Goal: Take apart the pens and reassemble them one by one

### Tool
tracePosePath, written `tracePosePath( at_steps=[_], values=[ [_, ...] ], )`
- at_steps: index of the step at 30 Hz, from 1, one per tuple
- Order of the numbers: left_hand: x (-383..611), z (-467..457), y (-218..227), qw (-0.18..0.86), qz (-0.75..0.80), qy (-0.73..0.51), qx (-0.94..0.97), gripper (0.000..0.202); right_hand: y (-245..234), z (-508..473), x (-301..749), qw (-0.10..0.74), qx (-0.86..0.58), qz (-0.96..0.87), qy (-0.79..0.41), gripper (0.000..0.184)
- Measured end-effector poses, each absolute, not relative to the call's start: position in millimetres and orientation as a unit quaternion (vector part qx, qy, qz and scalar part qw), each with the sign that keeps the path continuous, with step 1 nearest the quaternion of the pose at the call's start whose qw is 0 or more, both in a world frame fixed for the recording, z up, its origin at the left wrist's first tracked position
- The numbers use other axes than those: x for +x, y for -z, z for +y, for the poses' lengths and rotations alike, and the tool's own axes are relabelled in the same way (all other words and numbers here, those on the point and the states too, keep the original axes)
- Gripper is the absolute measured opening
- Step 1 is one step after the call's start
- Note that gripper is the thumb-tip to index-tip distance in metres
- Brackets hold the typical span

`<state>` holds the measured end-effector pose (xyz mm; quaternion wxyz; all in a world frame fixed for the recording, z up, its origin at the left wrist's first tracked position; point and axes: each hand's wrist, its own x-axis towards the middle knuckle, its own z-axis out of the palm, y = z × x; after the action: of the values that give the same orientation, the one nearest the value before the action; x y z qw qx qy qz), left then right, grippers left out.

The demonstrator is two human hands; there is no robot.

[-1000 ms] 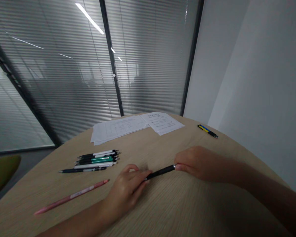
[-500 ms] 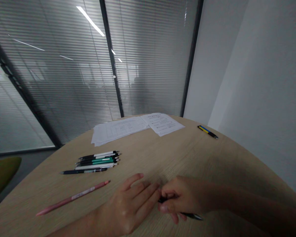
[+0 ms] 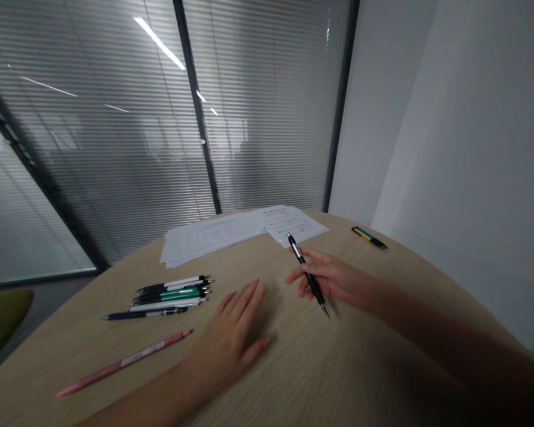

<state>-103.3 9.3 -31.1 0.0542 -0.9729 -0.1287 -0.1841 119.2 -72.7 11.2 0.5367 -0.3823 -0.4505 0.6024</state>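
Between the thumb and fingers of my right hand (image 3: 329, 276) is a black pen (image 3: 310, 277) with a silver section near its upper end. The pen slants, its pointed tip toward me and to the right, just over the table. My left hand (image 3: 235, 332) is above or on the wood, fingers stretched out and thumb apart, holding nothing. To its left lies a pink pen (image 3: 129, 360), set diagonally. Farther off, a row of several pens lies side by side, among them a green and black pen (image 3: 173, 295) and a dark pen (image 3: 145, 314) nearest me.
Printed papers (image 3: 213, 237) lie at the far side of the round wooden table (image 3: 360, 367). Blue and yellow pens (image 3: 370, 238) rest near the right edge, by the white wall (image 3: 471, 148). A green chair (image 3: 4, 320) stands at the left.
My right hand has moved away from me with the black pen, turning it from nearly hidden to plainly visible. My left hand has drawn apart from it, and its fingers now point away from me.
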Motion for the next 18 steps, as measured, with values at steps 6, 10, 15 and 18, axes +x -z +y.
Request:
tracePosePath(
  at_steps=[6,10,15,18],
  values=[
    [-105.7,14.4,32.6,-0.042,-0.060,0.047,-0.996,0.054,-21.5,-68.3,131.2,0.599,-0.355,-0.388,-0.604,0.014],
    [-106.3,14.8,30.8,-0.044,-0.062,0.041,-0.996,0.056,-28.1,-71.6,131.7,0.584,-0.353,-0.389,-0.619,0.014],
    [-106.8,14.5,32.1,-0.046,-0.059,0.058,-0.995,0.055,-34.3,-74.5,128.7,0.614,-0.335,-0.383,-0.603,0.008],
    [-106.9,15.3,33.0,-0.048,-0.056,0.067,-0.995,0.054,-36.7,-75.0,129.4,0.617,-0.330,-0.361,-0.617,0.024]
  ],
)
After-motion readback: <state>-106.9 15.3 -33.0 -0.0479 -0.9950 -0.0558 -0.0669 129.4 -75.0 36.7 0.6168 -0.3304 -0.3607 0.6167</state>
